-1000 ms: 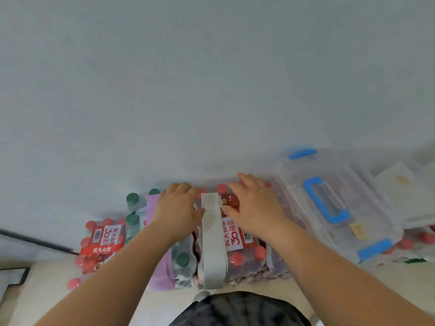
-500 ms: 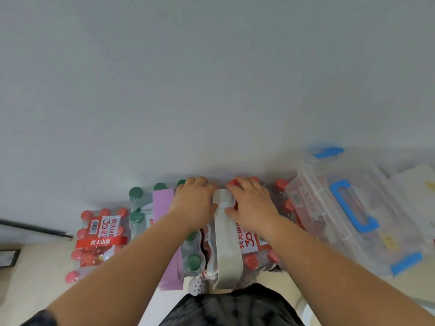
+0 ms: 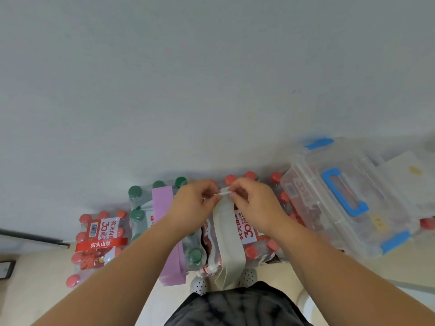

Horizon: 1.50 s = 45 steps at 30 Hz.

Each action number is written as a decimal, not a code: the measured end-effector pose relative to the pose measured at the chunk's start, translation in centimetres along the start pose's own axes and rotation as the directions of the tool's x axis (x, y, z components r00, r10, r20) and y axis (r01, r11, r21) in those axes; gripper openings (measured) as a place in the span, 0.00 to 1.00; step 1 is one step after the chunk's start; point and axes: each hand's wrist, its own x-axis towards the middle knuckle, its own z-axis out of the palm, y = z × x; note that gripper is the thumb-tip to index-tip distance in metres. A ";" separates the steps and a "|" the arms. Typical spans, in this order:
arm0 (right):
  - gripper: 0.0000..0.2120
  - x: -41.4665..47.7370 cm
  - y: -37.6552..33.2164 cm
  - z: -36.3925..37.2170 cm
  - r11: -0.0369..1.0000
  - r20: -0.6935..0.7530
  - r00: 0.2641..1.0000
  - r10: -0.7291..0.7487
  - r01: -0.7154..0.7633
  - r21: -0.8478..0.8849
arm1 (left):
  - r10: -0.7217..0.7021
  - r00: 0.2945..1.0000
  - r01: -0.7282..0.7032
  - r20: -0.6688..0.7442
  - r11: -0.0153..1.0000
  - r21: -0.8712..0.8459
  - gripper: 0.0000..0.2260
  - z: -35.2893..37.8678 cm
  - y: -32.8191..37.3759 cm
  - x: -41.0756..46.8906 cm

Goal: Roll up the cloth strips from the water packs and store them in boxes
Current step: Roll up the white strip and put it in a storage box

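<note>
A pale grey-white cloth strip (image 3: 228,241) lies lengthwise over a red-capped water pack (image 3: 256,234) against the wall. My left hand (image 3: 193,204) and my right hand (image 3: 255,203) both pinch the strip's far end, which is lifted off the pack between my fingertips. A lilac cloth strip (image 3: 164,231) lies over the green-capped water pack (image 3: 141,208) just to the left. A clear plastic box with blue handle and latches (image 3: 346,203) stands closed to the right.
Another red-capped water pack (image 3: 98,243) sits on the floor at the left. A white wall (image 3: 211,90) rises right behind the packs. More red caps (image 3: 426,223) show beyond the box. My white shoes (image 3: 200,282) are right in front of the packs.
My hands slid up the strip from the pack's top to its far end and now pinch and lift that end. The view shifted slightly.
</note>
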 end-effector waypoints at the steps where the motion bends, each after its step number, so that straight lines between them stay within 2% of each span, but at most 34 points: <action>1: 0.02 -0.7 -0.5 -0.5 0.999 -0.001 1.000 0.011 -0.011 0.052 | -0.023 1.000 0.023 -0.004 0.996 -0.090 0.05 -0.3 0.6 -0.7; 4: 0.04 -3.0 -1.9 -1.8 0.984 -0.031 0.999 0.026 -0.020 0.179 | -0.066 0.998 0.064 0.004 0.953 -0.297 0.05 -1.0 2.2 -2.9; 7: 0.03 -5.2 -2.9 -3.0 0.965 -0.049 0.999 0.012 0.001 0.263 | -0.078 0.997 0.067 -0.010 0.915 -0.397 0.05 -1.3 3.6 -4.7; 15: 0.05 -10.4 -3.4 -5.5 0.900 0.007 0.998 -0.059 0.050 0.432 | 0.018 0.998 -0.045 -0.067 0.906 -0.420 0.09 -0.8 7.5 -9.8; 22: 0.09 -14.2 -1.6 -7.5 0.823 0.044 0.996 -0.082 0.043 0.566 | -0.093 0.989 0.030 -0.111 0.883 -0.468 0.09 2.4 11.0 -13.6; 27: 0.06 -17.0 1.1 -7.6 0.776 0.094 0.995 -0.030 -0.036 0.629 | -0.115 0.986 0.053 -0.123 0.905 -0.421 0.10 5.4 12.3 -15.7; 36: 0.08 -20.8 3.0 -8.1 0.792 0.095 0.989 -0.116 0.034 0.610 | -0.195 0.966 0.079 -0.168 0.845 -0.529 0.10 9.2 14.5 -19.5; 42: 0.08 -22.7 2.5 -9.9 0.739 0.065 0.990 -0.124 0.048 0.672 | -0.162 0.952 0.013 -0.260 0.869 -0.495 0.12 10.0 16.0 -21.3; 45: 0.08 -23.4 2.3 -10.3 0.718 0.052 0.988 -0.144 0.068 0.693 | -0.141 0.958 0.001 -0.248 0.870 -0.493 0.09 9.8 16.5 -21.9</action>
